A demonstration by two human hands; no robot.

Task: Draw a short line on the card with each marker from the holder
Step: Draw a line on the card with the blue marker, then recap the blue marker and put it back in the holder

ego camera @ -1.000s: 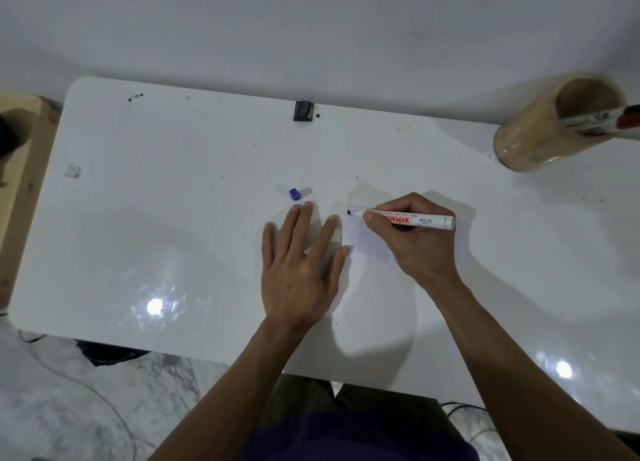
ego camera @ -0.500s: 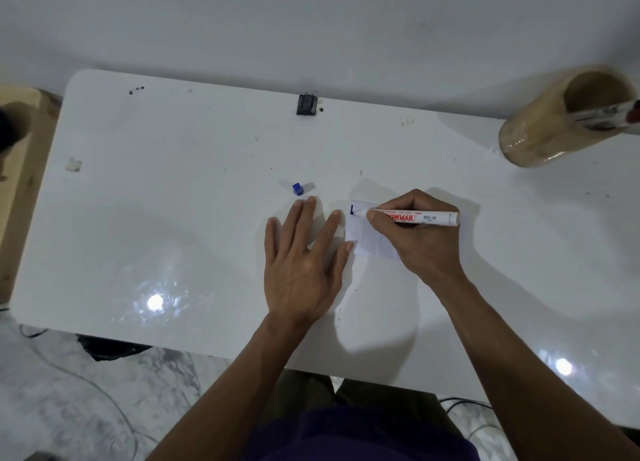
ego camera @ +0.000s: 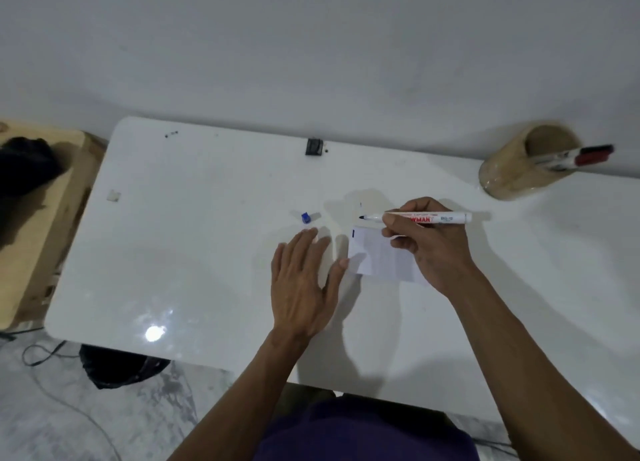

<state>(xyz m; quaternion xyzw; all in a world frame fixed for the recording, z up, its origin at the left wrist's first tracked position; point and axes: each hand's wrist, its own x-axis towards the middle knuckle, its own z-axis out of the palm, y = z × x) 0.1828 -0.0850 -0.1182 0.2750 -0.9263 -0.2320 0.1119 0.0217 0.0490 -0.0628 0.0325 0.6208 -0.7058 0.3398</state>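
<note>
Your right hand (ego camera: 427,244) has lifted the marker (ego camera: 419,216) off the card (ego camera: 379,260): half a second ago its tip sat at the card's far left corner, and now it hangs just past the card's far edge, pointing left, clear of the paper. A short blue line (ego camera: 353,233) shows at that corner, so this marker's stroke looks done. Your fingers are clamped on the barrel near the tip end, with the white body running out to the right. Your left hand (ego camera: 304,280) has also eased off; it lay flat with fingers spread at the card's left edge, and now it sits a little nearer, fingers loosely together and holding nothing, with only the thumb tip close to or touching the card's left edge. I cannot tell whether it presses there. The card lies flat on the table (ego camera: 207,253) between your hands, partly under your right palm. The blue cap (ego camera: 305,218) stands on the table just beyond your left fingertips, so capping this marker is probably next. The holder (ego camera: 519,170) is at the far right with a red-capped marker (ego camera: 581,156) leaning out of it, which by the look of it has yet to make its line on the card.
</note>
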